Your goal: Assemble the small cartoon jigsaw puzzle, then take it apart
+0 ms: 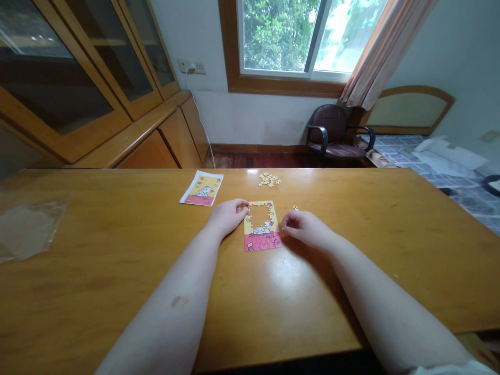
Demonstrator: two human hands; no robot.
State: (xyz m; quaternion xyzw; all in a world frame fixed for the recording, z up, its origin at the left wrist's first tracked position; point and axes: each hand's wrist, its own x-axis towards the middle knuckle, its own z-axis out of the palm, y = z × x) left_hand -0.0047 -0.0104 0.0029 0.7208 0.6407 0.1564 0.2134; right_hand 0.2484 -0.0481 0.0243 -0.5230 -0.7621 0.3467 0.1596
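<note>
A partly assembled jigsaw puzzle (pixel 262 242) lies flat on the table, pink along the bottom with a white animal figure and a yellow border. Within its upper half is a gap where the wooden tabletop shows. My left hand (pixel 227 217) rests at the puzzle's upper left edge, fingertips touching it, fingers loosely apart. Just off the right edge, my right hand (pixel 307 228) has thumb and fingers pinched together; whatever is between them is too small to make out. Beyond that hand lie a few loose puzzle pieces (pixel 296 208), partly hidden by it.
A pile of puzzle pieces (pixel 269 180) lies near the table's far edge. Left of it is a printed reference picture (pixel 203 188). A clear plastic bag (pixel 29 229) lies at the far left of the wooden table (pixel 136 224). An office chair (pixel 332 130) stands beyond.
</note>
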